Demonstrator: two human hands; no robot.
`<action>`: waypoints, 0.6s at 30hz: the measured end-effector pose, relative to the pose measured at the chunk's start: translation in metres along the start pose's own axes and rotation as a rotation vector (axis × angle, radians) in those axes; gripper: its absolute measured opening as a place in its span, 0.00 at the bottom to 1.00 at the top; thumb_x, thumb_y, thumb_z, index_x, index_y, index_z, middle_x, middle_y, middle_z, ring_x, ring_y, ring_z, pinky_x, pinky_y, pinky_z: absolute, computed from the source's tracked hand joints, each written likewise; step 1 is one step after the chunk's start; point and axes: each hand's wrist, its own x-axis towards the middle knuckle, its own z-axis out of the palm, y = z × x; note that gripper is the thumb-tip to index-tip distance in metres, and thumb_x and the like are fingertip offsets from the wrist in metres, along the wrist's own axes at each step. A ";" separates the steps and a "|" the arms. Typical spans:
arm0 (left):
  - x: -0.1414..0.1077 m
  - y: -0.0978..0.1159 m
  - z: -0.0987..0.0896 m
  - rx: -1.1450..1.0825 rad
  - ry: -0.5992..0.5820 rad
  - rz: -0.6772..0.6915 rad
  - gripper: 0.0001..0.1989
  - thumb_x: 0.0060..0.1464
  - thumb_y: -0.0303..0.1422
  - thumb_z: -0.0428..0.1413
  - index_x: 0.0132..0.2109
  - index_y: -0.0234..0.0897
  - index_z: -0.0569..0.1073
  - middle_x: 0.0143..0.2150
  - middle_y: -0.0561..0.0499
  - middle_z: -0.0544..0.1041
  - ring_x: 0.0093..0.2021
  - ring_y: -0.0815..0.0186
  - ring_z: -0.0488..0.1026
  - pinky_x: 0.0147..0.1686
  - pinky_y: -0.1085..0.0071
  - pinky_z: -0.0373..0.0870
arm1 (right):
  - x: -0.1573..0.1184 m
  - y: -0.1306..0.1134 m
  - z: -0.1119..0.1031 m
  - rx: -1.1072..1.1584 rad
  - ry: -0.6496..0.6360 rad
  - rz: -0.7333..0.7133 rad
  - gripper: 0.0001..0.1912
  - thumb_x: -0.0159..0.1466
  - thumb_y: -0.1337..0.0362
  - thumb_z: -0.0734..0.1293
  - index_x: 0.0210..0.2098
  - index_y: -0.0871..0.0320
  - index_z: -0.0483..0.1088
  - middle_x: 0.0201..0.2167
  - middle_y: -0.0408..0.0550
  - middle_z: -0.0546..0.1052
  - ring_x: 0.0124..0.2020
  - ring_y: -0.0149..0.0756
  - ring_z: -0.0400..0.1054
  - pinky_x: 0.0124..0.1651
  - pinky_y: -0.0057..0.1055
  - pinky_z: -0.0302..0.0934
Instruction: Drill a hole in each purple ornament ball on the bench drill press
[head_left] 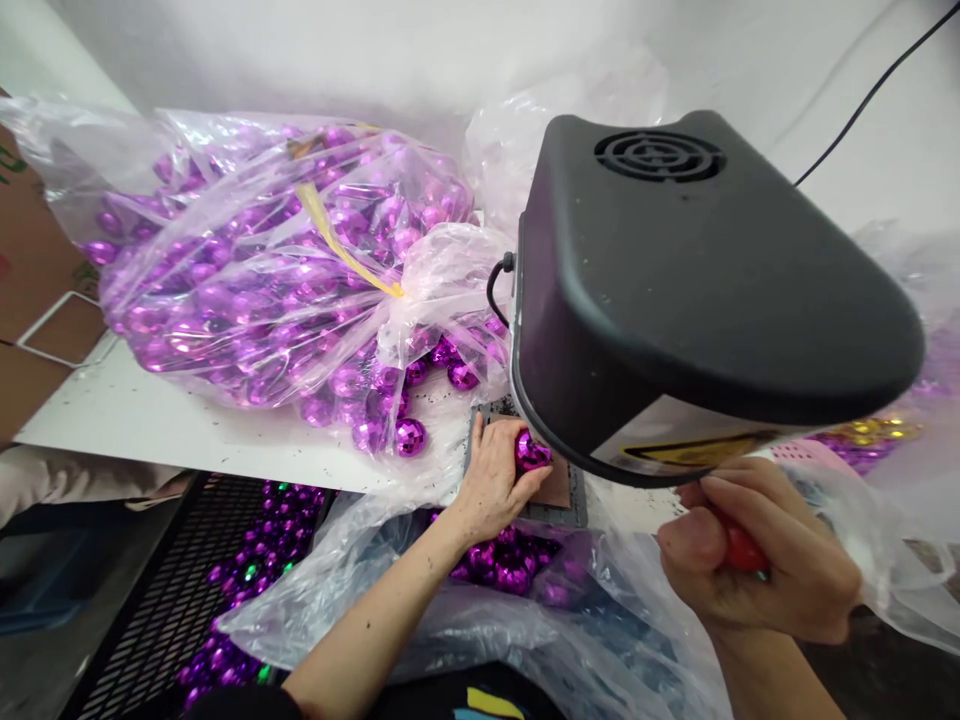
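My left hand (495, 478) is closed around a shiny purple faceted ball (533, 450), held over the brown pad (556, 486) on the grey base of a machine. The machine's black housing (720, 270) hangs above and hides part of the base. At the right, my right hand (765, 550) wraps around a red handle (742, 549) below the housing; most of the handle is covered by the fingers. Just below my left hand, purple balls (502, 562) lie in an open clear plastic bag (600, 630) on my lap.
On the white table (97, 420) a large tied clear bag (285, 270) bulges with purple balls. One loose ball (410, 437) sits at its front. A black mesh crate (150, 590) with purple and green balls stands lower left, beside a cardboard box (45, 270). More bags lie right.
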 end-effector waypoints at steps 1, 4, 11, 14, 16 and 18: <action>0.000 -0.001 0.000 -0.006 0.005 0.002 0.21 0.66 0.44 0.50 0.61 0.40 0.67 0.56 0.41 0.74 0.62 0.51 0.68 0.73 0.40 0.38 | 0.003 -0.001 0.001 -0.015 0.014 -0.037 0.05 0.59 0.72 0.64 0.33 0.57 0.67 0.26 0.46 0.66 0.30 0.32 0.61 0.30 0.34 0.59; 0.000 -0.002 0.001 -0.030 0.035 0.008 0.21 0.65 0.45 0.51 0.61 0.42 0.67 0.55 0.41 0.75 0.61 0.50 0.69 0.73 0.42 0.42 | 0.007 -0.002 0.003 -0.041 0.004 -0.090 0.04 0.59 0.72 0.63 0.32 0.58 0.66 0.26 0.45 0.65 0.30 0.29 0.61 0.30 0.31 0.58; 0.000 0.000 -0.001 -0.066 0.055 0.004 0.21 0.64 0.45 0.53 0.60 0.44 0.69 0.53 0.43 0.77 0.59 0.49 0.71 0.71 0.45 0.51 | -0.002 0.000 0.011 -0.062 0.071 -0.082 0.02 0.58 0.70 0.64 0.31 0.58 0.65 0.24 0.45 0.63 0.29 0.30 0.61 0.30 0.32 0.57; 0.000 0.000 -0.001 -0.070 0.059 0.006 0.20 0.64 0.45 0.53 0.59 0.44 0.69 0.54 0.42 0.77 0.58 0.49 0.71 0.71 0.44 0.50 | -0.008 0.000 0.010 -0.057 0.080 -0.051 0.02 0.58 0.70 0.65 0.31 0.59 0.66 0.25 0.46 0.64 0.29 0.30 0.62 0.30 0.33 0.58; 0.000 0.000 0.000 -0.064 0.067 0.010 0.20 0.64 0.44 0.53 0.59 0.44 0.69 0.54 0.42 0.77 0.58 0.49 0.71 0.71 0.43 0.50 | -0.011 0.001 0.011 -0.048 0.105 -0.028 0.02 0.57 0.70 0.65 0.32 0.58 0.67 0.25 0.46 0.65 0.29 0.31 0.63 0.31 0.33 0.59; 0.000 -0.001 0.001 -0.051 0.063 0.012 0.20 0.64 0.44 0.53 0.60 0.44 0.68 0.54 0.42 0.76 0.59 0.49 0.70 0.71 0.42 0.48 | -0.016 0.003 0.014 -0.013 0.104 0.029 0.04 0.57 0.69 0.66 0.33 0.57 0.69 0.25 0.45 0.67 0.29 0.31 0.63 0.31 0.33 0.60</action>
